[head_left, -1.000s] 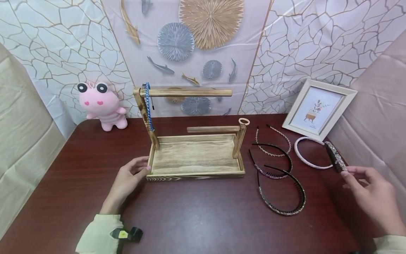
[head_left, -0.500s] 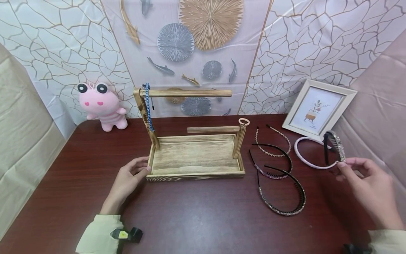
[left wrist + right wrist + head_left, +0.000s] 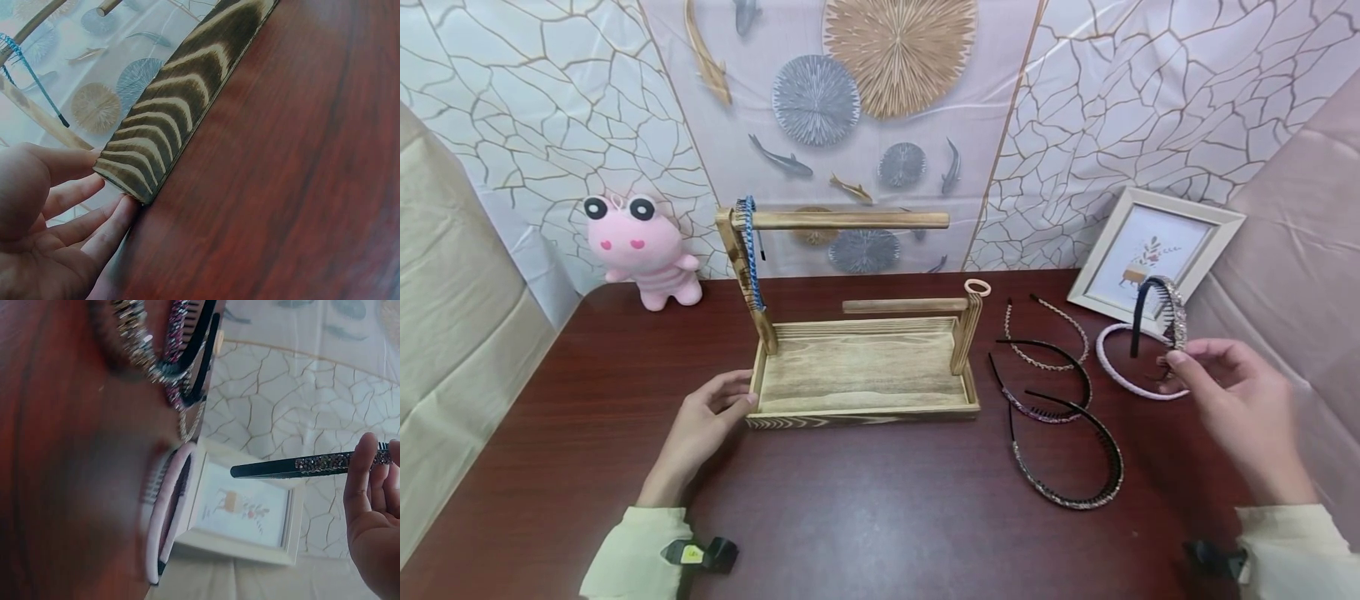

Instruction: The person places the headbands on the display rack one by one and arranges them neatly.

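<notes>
A wooden stand (image 3: 865,413) with a shallow tray base and two horizontal bars sits mid-table. A blue braided headband (image 3: 749,258) hangs at the left end of its upper bar. My left hand (image 3: 710,414) holds the tray's left front corner, thumb at the rim and fingers against the end wall. Off the table at the right, my right hand (image 3: 1243,400) pinches a black, toothed headband (image 3: 1177,312) covered in glittery stones; the right wrist view shows its bare black tip pointing away from the fingers. Below it lies a pale lilac headband (image 3: 1108,371), partly hidden by this hand.
Right of the stand lie a beaded headband (image 3: 1078,327), a black headband with purplish stones (image 3: 1037,414) and another with glitter (image 3: 1071,502). A white picture frame (image 3: 1078,292) leans at the back right. A pink plush toy (image 3: 643,250) sits at the back left.
My right hand has lifted the glittery headband off the table, turned it more upright and carried it left, over the lilac one. My left hand and the stand have stayed put.
</notes>
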The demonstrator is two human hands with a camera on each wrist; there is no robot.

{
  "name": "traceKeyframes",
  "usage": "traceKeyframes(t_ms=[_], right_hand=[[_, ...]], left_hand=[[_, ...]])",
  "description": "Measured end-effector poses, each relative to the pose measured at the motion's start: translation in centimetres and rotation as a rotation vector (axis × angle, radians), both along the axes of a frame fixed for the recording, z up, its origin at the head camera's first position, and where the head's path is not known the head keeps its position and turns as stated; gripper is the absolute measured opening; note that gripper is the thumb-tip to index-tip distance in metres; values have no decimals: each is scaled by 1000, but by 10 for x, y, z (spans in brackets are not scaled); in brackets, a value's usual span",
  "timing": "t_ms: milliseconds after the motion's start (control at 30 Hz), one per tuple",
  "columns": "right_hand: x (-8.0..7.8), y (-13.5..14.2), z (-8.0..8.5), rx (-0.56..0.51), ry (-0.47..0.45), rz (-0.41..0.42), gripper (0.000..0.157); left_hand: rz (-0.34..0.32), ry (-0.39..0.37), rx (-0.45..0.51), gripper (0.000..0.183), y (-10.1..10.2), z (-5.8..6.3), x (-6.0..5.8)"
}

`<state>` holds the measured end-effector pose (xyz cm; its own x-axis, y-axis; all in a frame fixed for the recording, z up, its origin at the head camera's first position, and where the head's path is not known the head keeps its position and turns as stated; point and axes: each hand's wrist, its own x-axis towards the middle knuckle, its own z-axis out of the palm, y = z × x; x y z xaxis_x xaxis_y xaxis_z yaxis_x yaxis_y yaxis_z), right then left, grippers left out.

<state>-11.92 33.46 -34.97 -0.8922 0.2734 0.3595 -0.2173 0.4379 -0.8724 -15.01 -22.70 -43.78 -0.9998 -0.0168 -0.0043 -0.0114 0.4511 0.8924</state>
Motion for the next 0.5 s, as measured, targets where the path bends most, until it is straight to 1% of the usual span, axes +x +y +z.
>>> traceKeyframes(t_ms=[100,167,300,500], right_hand=[[-6,-7,4,5,-10,10,15],[-10,-12,6,48,-16,-3,13],[-19,-24,11,58,-22,-3,10],[-35,-42,15,69,2,-23,7]], left_hand=[[-2,5,2,44,0,0,0],[-1,6,0,43,0,0,0],[0,4,0,43,0,0,0],[-1,1,3,43,1,0,0]])
